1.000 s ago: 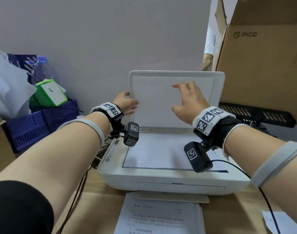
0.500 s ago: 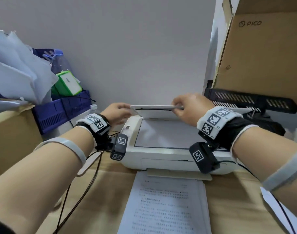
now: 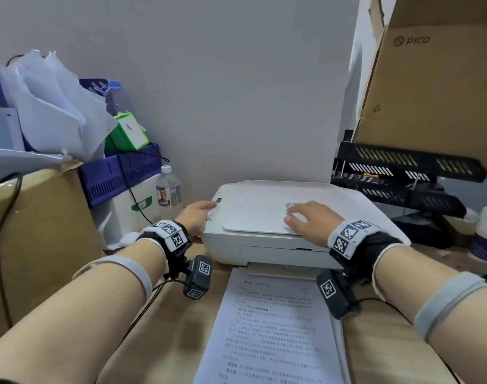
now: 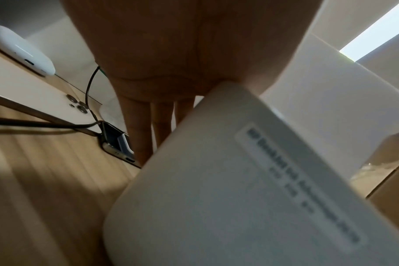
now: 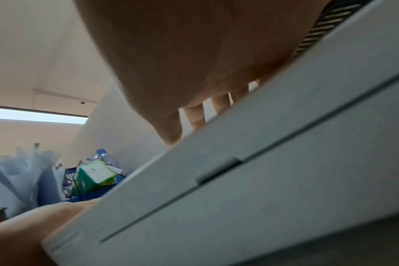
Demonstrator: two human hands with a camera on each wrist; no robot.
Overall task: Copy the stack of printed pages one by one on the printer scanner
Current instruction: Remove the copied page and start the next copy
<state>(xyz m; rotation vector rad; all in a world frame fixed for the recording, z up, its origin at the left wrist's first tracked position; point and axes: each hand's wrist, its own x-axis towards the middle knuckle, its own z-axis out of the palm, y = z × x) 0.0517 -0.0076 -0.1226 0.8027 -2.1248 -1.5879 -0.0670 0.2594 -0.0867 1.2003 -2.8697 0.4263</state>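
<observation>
White plastic fills the middle of the scene: the printer sits on the wooden worktop against the wall, its scanner lid lying flat and closed. The right hand rests palm down on the lid near its front right part, fingers spread and nearly straight, gripping nothing. The left hand is at the printer's left front corner, fingers extended, with a fingertip reaching the control strip beside the small display; from the left wrist view the other fingers hang straight down past the printer's side. Neither hand holds anything.

The stack of printed pages lies on the worktop just in front of the printer's output slot, text side up, between the two forearms.

To the left stand a water bottle, a blue basket with a green box on it, and crumpled white paper. To the right are black mesh trays under a big cardboard box marked PICO.
</observation>
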